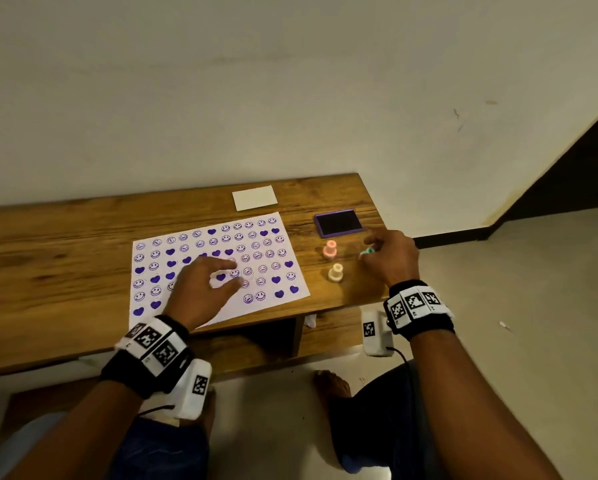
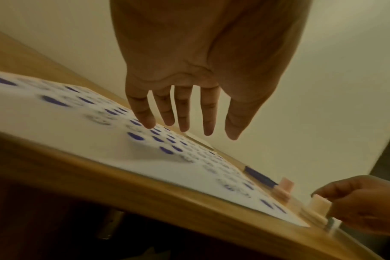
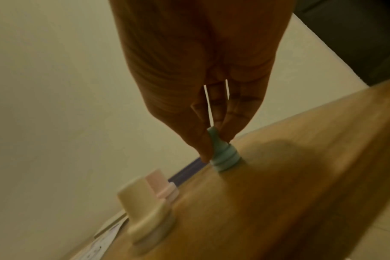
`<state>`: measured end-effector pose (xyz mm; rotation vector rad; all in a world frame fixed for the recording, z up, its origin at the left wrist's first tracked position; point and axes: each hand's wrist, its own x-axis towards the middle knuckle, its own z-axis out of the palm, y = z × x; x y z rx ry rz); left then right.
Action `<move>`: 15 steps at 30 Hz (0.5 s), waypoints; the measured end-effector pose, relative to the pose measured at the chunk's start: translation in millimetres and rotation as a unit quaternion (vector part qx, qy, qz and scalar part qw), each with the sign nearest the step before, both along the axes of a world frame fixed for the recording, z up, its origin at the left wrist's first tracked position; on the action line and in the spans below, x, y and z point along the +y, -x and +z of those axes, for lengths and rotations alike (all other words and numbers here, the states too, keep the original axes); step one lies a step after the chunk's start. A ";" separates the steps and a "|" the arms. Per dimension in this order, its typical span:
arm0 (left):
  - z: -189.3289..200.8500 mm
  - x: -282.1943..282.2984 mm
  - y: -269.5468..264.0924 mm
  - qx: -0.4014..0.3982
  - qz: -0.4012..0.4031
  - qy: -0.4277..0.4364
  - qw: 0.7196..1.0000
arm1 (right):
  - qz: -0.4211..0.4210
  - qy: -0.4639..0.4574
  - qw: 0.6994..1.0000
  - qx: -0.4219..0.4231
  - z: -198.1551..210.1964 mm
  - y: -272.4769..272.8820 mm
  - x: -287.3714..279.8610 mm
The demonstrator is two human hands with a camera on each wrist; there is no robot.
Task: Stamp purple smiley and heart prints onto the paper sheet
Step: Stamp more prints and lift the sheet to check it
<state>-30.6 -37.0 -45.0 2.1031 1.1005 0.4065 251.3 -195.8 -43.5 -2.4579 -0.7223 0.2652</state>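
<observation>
Three stamps stand right of the paper sheet [image 1: 221,268]; the right hand [image 1: 392,258] pinches the teal stamp [image 3: 223,156] on the table [image 1: 65,244]. Keeping it upright should help, while the left hand [image 1: 200,289], fingers spread and empty, steadies the sheet.

I see dim, warm yellowish light in all three views. In the head view the wooden bench [image 1: 82,237] bows at its left end from the wide lens, and the right hand [image 1: 392,256] is smeared by motion. In the left wrist view the paper sheet [image 2: 78,123] is blurred, its prints streaked. In the right wrist view a soft shadow lies on the bench just beside the green stamp [image 3: 223,158]; the cream stamp [image 3: 142,211] is out of focus.
</observation>
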 end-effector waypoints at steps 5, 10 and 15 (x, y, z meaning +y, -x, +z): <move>-19.4 15.1 44.2 0.067 0.047 -0.059 0.995 | 0.001 0.041 0.999 0.006 0.9 4.2 -2.2; -18.8 26.6 60.6 0.110 0.072 -0.103 0.986 | 0.044 -0.041 0.988 -0.143 19.8 38.3 10.5; -18.4 36.0 67.5 0.178 0.064 -0.041 0.981 | 0.170 -0.100 0.974 -0.108 15.1 102.1 49.0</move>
